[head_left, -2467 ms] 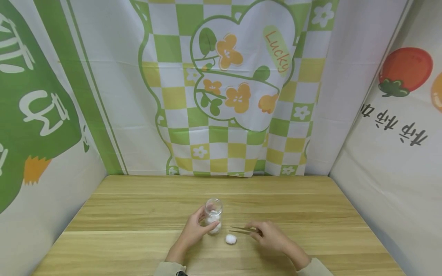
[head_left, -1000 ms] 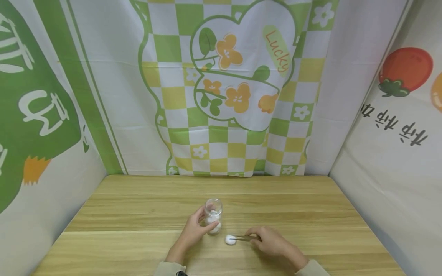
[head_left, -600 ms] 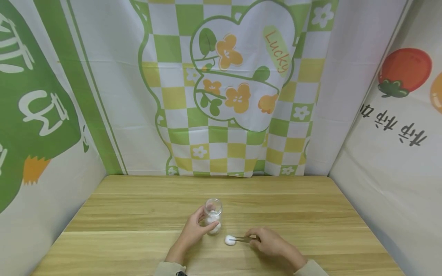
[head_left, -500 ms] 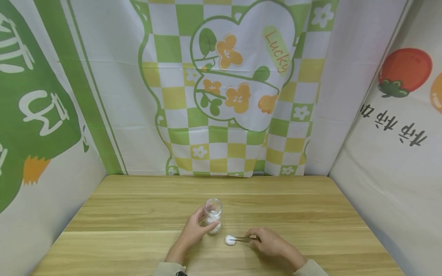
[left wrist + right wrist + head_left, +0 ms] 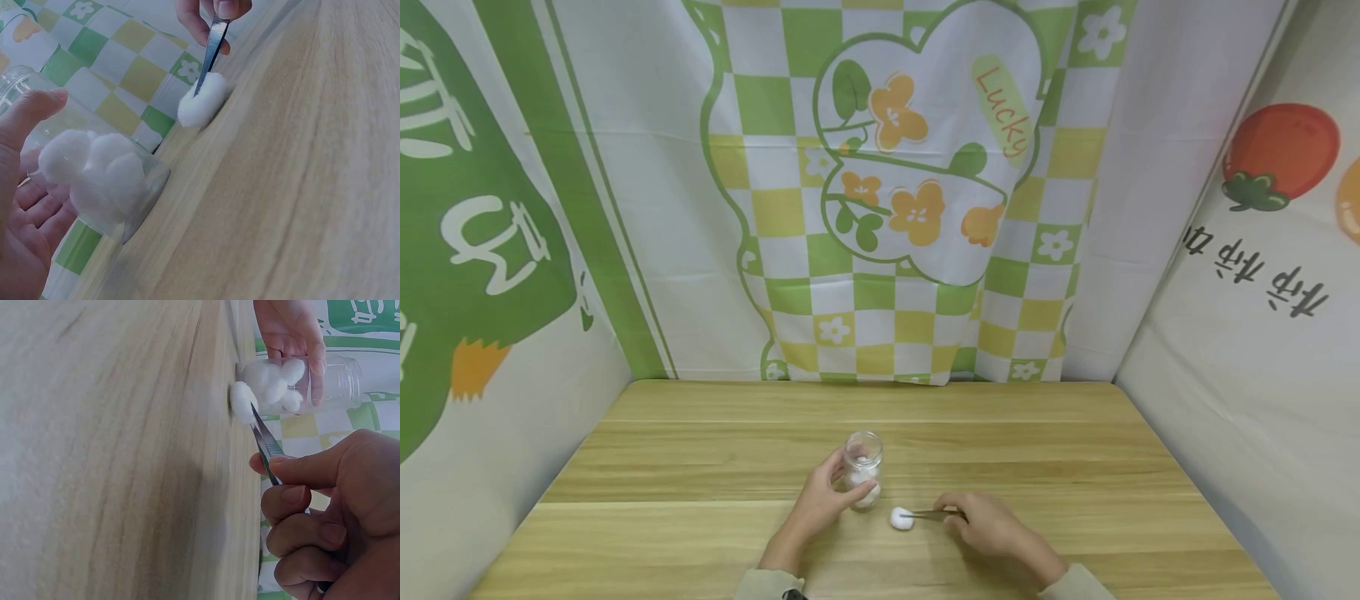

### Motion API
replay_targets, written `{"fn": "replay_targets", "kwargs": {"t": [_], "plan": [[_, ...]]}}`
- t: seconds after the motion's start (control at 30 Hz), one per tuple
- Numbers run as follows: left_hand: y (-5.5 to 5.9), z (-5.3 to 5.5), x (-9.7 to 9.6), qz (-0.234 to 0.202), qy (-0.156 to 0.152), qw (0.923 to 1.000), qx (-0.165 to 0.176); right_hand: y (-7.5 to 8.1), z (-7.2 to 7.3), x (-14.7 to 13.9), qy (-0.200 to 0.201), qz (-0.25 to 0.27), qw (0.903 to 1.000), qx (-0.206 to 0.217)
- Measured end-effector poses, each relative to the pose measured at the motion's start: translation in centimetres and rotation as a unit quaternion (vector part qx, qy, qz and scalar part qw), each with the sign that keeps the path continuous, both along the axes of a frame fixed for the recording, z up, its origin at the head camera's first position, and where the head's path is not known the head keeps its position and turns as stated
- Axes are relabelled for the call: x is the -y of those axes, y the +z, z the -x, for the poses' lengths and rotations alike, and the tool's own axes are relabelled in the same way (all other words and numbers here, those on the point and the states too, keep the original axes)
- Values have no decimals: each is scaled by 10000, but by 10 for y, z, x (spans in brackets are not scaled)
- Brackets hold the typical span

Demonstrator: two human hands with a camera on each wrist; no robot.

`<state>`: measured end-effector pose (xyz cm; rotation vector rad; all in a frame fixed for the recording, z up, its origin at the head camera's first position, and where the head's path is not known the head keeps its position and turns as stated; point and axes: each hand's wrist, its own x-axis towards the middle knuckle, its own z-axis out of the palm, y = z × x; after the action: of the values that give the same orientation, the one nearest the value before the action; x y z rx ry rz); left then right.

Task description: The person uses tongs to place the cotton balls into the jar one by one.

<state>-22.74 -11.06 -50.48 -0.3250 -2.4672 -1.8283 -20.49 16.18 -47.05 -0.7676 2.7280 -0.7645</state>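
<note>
My left hand holds a clear jar upright on the table, thumb on the near side and fingers round the back. Several white cotton balls fill the jar's lower part; its mouth has no lid. My right hand pinches metal tweezers between thumb and fingers. Their tips close on one loose cotton ball, just right of the jar. Whether this ball is slightly off the table or still touches it, I cannot tell. The right hand's other fingers are curled in the right wrist view.
The wooden table reaches back to a green and white checked cloth. Printed cloth walls stand at the left and right.
The tweezers have come down from apart, above and right of the cotton ball, onto it and closed. The ball has since shifted slightly up and right in the head view. The left hand and jar stay put.
</note>
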Motion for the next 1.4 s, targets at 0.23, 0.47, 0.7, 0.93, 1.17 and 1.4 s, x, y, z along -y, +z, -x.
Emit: {"fn": "replay_targets", "kwargs": {"t": [0.23, 0.47, 0.7, 0.93, 1.17, 1.4], "plan": [[-1, -1, 0, -36, -43, 10000, 37, 0, 0, 1, -131, 58, 9998, -139], [-1, -1, 0, -12, -64, 10000, 33, 3, 1, 1, -178, 139, 9996, -152], [-1, -1, 0, -25, -54, 10000, 33, 7, 4, 1, -170, 252, 9993, -205], [-1, -1, 1, -26, -58, 10000, 32, 12, 6, 0, -106, 335, 9987, -357], [-1, -1, 1, -38, -57, 10000, 56, 17, 6, -1, -106, 419, 9982, -415], [-1, -1, 1, -87, -100, 9999, 89, 26, 9, -3, -43, 642, 9968, -483]]}}
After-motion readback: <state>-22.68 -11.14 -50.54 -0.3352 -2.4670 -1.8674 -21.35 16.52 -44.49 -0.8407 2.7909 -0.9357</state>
